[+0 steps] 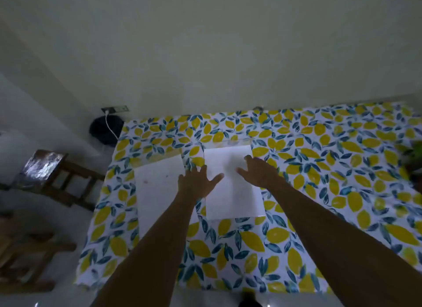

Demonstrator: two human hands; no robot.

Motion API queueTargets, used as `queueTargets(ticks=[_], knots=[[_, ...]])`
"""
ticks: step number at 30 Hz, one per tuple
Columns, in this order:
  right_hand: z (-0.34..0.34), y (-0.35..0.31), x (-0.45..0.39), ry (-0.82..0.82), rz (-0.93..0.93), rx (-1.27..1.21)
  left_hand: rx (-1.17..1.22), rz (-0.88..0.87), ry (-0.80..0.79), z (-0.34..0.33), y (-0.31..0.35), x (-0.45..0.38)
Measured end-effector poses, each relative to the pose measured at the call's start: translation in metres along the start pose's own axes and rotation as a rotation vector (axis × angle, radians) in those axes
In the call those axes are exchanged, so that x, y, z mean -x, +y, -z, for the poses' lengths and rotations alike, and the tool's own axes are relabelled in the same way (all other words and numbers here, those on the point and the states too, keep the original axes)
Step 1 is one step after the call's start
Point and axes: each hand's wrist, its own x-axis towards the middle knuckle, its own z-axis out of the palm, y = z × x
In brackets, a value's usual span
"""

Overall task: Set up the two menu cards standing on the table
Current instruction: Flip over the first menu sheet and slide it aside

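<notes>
Two white menu cards in clear holders lie flat on the lemon-print tablecloth (319, 169). The left card (157, 188) lies partly under my left forearm. The right card (230, 192) is beside it, slightly farther back. My left hand (196, 181) hovers with fingers spread over the gap between the cards, its thumb over the right card. Over the right card's right half, my right hand (258, 172) is spread too. Neither hand grips anything.
A wall runs along the table's far edge. Wooden chairs (57, 181) stand left of the table. A dark round object (106, 129) with a white cable sits below a wall socket at the back left. Green leaves (414, 156) show at the right edge.
</notes>
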Motion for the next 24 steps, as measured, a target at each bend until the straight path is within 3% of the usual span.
queueTargets(ticks=[4, 9, 15, 19, 24], knots=[[-0.019, 0.024, -0.008, -0.043, -0.063, -0.036, 0.092, 0.071, -0.071, -0.032, 0.011, -0.008], [-0.058, 0.046, 0.010, 0.059, -0.279, -0.240, 0.224, 0.140, -0.144, -0.072, 0.007, -0.011], [-0.081, 0.053, 0.023, 0.135, -0.375, -0.420, 0.489, 0.227, 0.024, -0.085, 0.007, -0.002], [-0.074, 0.058, 0.028, 0.016, -0.453, -0.617, 0.611, 0.254, 0.059, -0.081, 0.002, 0.006], [-0.053, 0.058, 0.060, 0.042, -0.382, -0.559, 0.706, 0.190, 0.160, -0.074, -0.011, 0.035]])
